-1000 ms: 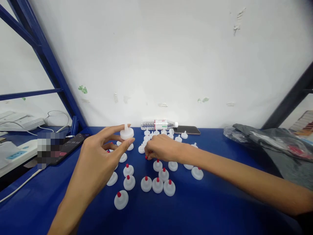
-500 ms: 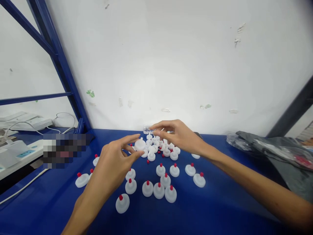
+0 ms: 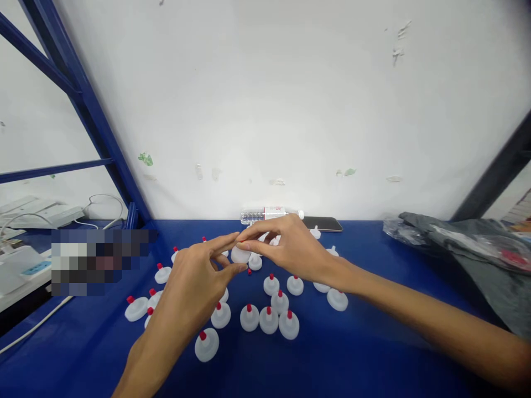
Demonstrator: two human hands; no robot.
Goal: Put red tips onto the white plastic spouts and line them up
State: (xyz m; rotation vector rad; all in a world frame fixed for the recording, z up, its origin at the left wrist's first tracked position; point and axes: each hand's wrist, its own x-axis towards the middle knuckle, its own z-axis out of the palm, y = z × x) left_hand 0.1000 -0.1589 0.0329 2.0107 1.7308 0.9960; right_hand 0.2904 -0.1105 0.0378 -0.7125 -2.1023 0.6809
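Note:
My left hand (image 3: 203,273) grips a round white cap (image 3: 240,255) by its edge, between thumb and fingers. My right hand (image 3: 282,243) reaches over from the right, its thumb and fingertips pinched on a small red tip (image 3: 240,242) at the top of that cap. Below the hands, several white caps with red tips (image 3: 269,320) stand on the blue table (image 3: 332,359). A loose red tip (image 3: 249,272) lies beside a white cap without one (image 3: 255,262). My right hand hides much of the pile behind.
A clear bottle (image 3: 274,213) lies along the wall, next to a dark phone (image 3: 323,224). Grey plastic bags (image 3: 456,249) are at the right. A white power strip (image 3: 37,268) and cables are at the left, near a blue metal frame (image 3: 99,121).
My right hand has moved left and down from above the pile to the cap in my left hand. The bottle and phone show more fully.

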